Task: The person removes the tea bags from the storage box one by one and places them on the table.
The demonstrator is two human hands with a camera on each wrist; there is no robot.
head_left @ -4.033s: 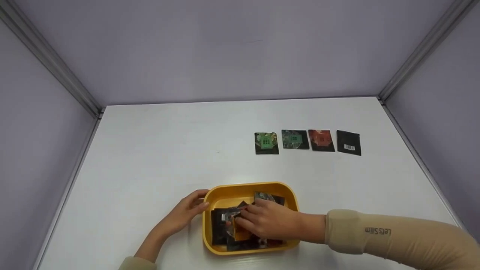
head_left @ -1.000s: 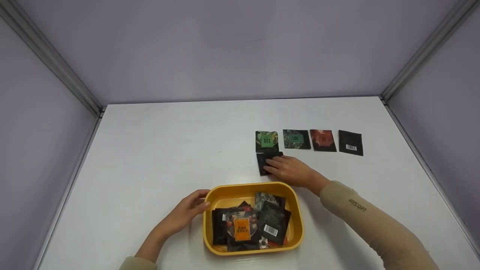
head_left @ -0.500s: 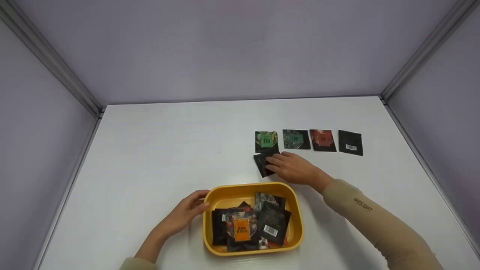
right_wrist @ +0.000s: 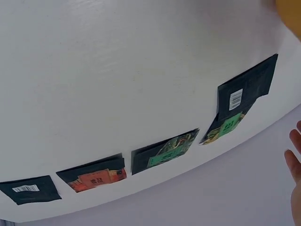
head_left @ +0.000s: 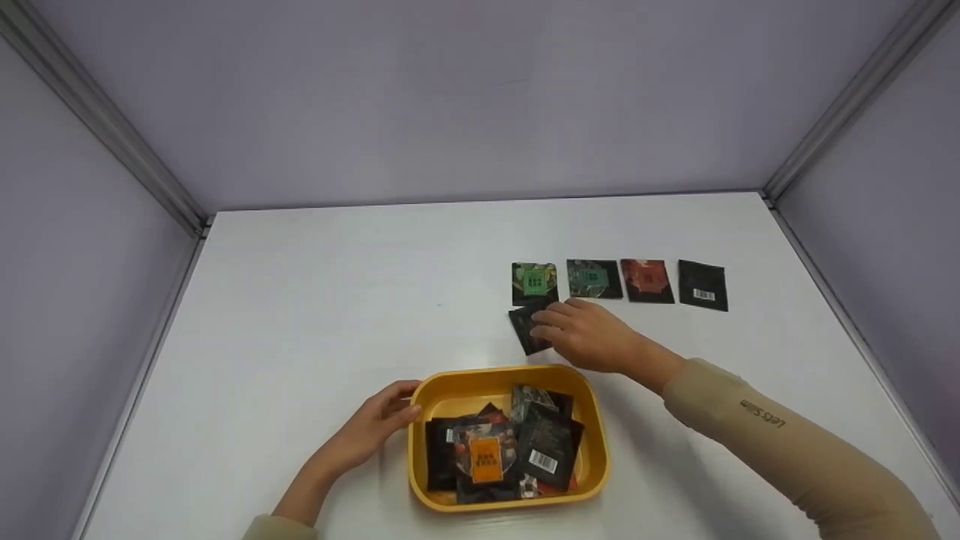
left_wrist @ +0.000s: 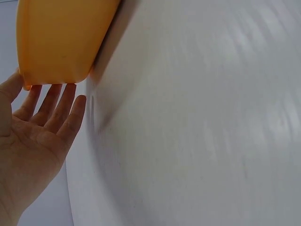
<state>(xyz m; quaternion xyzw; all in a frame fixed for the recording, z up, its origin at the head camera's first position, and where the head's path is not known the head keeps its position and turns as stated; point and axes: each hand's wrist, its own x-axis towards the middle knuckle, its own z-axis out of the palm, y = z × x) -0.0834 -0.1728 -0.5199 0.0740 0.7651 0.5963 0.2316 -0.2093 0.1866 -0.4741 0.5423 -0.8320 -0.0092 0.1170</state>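
Observation:
At its left end, my left hand [head_left: 369, 427] holds a yellow plastic tray [head_left: 596, 450], thumb at the rim and fingertips against the outer wall. Inside lie several flat sachets, among them one with an orange label [head_left: 485, 459] and a dark one with a barcode [head_left: 546, 448]. My right hand [head_left: 589, 334] is over a black sachet [head_left: 523, 330] on the table. In the right wrist view this black sachet [right_wrist: 247, 87] lies barcode up, overlapping a green-labelled sachet [right_wrist: 229, 123]; the visible fingers [right_wrist: 294, 165] are relaxed and apart from it.
To the right of the green-labelled sachet, a dark green sachet [head_left: 595, 279], a red one [head_left: 647, 281] and a black one [head_left: 703, 285] lie in a row on the white table [head_left: 337, 300]. Grey panels [head_left: 480, 105] enclose the back and sides.
Since four seconds ago, my right hand has left the tray, and a black sachet now lies below the green-labelled one. Over the last second that sachet has turned slightly. My left hand stays put.

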